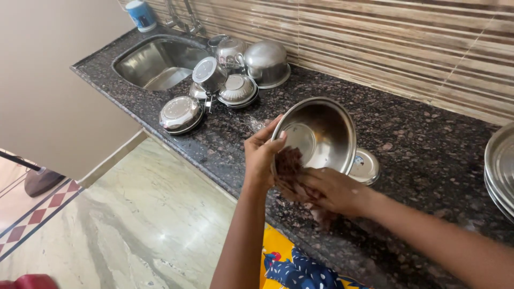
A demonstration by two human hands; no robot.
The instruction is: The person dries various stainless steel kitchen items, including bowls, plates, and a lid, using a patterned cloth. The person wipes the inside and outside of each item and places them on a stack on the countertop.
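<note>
At the centre of the frame the left hand (262, 155) tilts a steel bowl (321, 134) on its edge over the dark speckled desk (417, 155), its open side turned toward the camera. Its grip is clamped on the bowl's near rim, thumb inside and fingers curled behind. The right hand (326, 190) presses a dark reddish-brown cloth (289, 163) against the lower inner wall of the bowl; its grip is closed on that cloth, which bunches out under the palm.

The step in hand looks like wiping the bowl's inside, with the lower rim covered and the upper wall not yet reached. The next move seems to call for turning the bowl in the left hand while the cloth sweeps round, keeping the rim steady.

Just right of the bowl a small steel lid (365, 167) lies flat. Upturned steel vessels (235, 69) cluster in the upper left beside the sink (160, 61), and stacked steel plates (500, 166) show at the right edge.
</note>
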